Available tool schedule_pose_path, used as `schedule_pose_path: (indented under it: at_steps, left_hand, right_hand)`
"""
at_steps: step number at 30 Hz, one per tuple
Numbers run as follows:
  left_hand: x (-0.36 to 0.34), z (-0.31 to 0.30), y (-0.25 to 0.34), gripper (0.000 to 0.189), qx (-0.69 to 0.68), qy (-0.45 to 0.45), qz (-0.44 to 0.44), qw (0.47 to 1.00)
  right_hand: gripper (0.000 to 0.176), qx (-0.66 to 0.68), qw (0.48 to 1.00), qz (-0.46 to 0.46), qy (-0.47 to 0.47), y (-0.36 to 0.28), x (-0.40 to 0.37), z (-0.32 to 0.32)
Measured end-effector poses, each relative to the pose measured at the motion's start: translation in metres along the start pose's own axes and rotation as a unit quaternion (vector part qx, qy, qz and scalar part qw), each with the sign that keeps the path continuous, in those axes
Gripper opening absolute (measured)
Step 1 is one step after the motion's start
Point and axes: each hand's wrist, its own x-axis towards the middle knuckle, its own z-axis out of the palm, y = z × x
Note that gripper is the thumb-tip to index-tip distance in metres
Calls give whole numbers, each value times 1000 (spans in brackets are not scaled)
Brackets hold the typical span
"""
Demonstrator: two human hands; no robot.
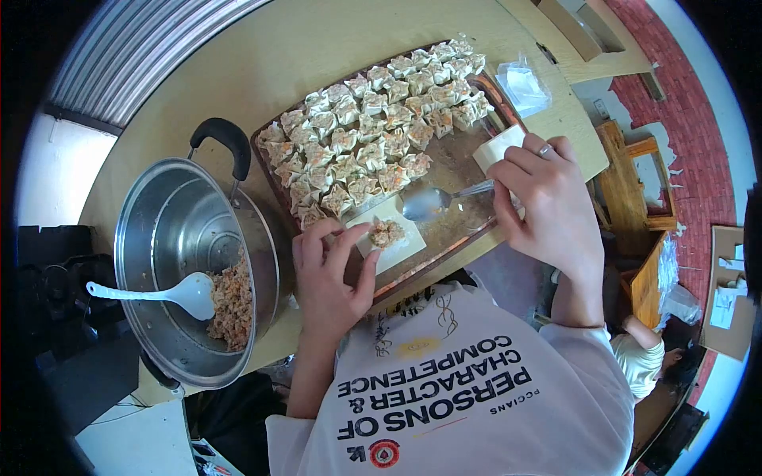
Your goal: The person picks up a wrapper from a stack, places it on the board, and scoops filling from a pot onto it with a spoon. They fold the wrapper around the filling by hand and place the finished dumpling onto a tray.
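Note:
My right hand [544, 198] grips the handle of a metal spoon [472, 189], whose blurred bowl is just above the tray. Below the spoon bowl lies a square dumpling wrapper [406, 247] with a small mound of meat filling [386, 233] on it. My left hand [333, 266] has its thumb and index finger at the wrapper's left edge, pinching it. Beside my right hand sits a stack of pale wrappers [496, 149], partly covered by the fingers. Rows of many filled dumplings [369, 127] stand on the wooden tray [456, 163].
Left of the tray, a large metal pot [163, 206] holds meat filling [232, 305] and a white ladle [171, 293]. A clear plastic bag [525, 87] lies at the tray's far right corner. Another person [639, 357] is at the lower right, near wooden furniture [639, 182].

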Motion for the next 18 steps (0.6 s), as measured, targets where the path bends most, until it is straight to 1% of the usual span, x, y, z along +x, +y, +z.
schedule_pose_path:
  at_steps: [2,4,5,7,10,14,17,18]
  left_hand:
    - [-2,0,-2,39,23,7,-5,1000]
    - [-4,2,-1,32,40,23,3,999]
    - [-5,2,-2,32,40,23,2,999]
    - [-6,4,-3,23,51,17,-3,999]
    - [-3,5,-1,18,48,13,-13,999]
    - [-3,6,-1,20,42,15,-12,999]
    - [-6,5,-1,22,46,34,-6,998]
    - [-7,4,-2,23,37,37,-11,999]
  right_hand:
    - [7,11,1000,14,-5,5,-6,6]
    - [7,39,999,24,-10,5,-12,9]
    - [7,39,999,23,-11,4,-14,12]
    - [8,60,998,24,-6,4,-17,18]
    - [9,74,997,12,1,0,-13,22]
    - [9,55,998,6,29,-2,-10,9]
    - [8,48,998,27,37,2,-9,6]
    - [7,66,997,30,35,4,-9,11]
